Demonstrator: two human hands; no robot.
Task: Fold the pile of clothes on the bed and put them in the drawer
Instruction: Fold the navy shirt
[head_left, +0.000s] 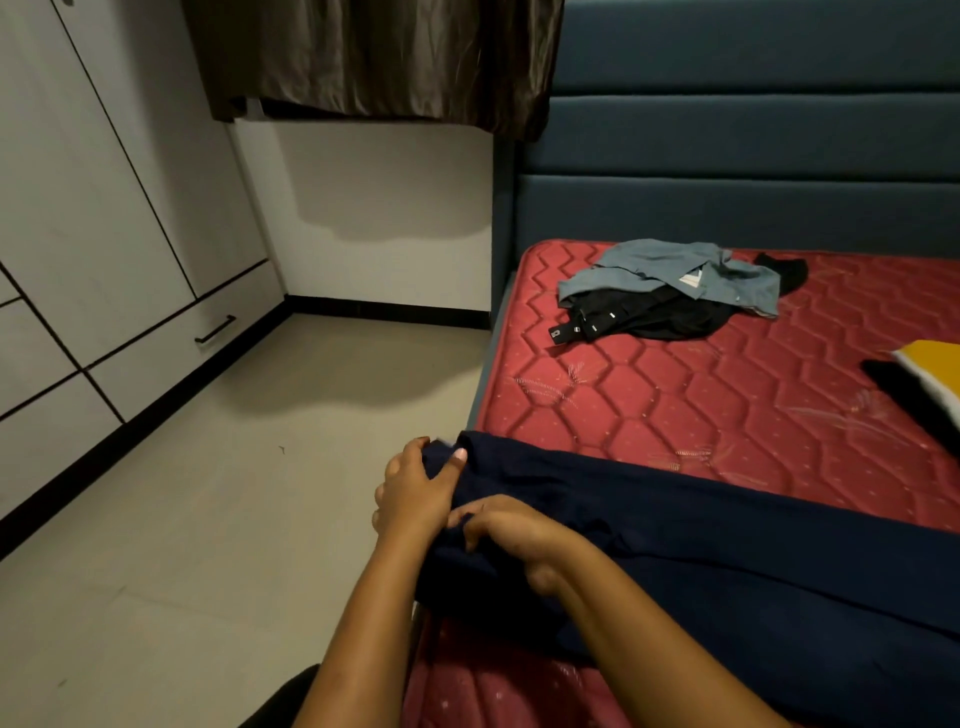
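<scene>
Both hands are closed on the navy garment (727, 551) at the lower centre of the frame. The left hand (413, 493) is wrapped round its bunched end with the thumb laid over the top of the cloth, and the right hand (511, 530) is set just beside it, fingers curled and pinching a fold. The grip is made right at the left edge of the bed (675, 405). From there the garment is laid out long across the red quilted mattress toward the lower right of the frame. To the left of the hands a wide stretch of pale floor (218, 493) is seen. It is bounded along the left of the frame by a white wardrobe (78, 182) with black skirting. In the wardrobe a drawer (171, 343) with a black handle (214, 329) is seen closed, well apart from the hands. Above the navy garment a broad band of mattress is shown, and beyond it, in the upper right near the blue headboard (727, 156), the pile of clothes (649, 296) is found: a grey-blue garment (675, 270) spread over a black garment (670, 319). At the right edge of the frame a yellow item (930, 364) is cut off by the border, with a black cloth (898, 389) touching its left side. A brown curtain (363, 52) is hung at the top centre.
</scene>
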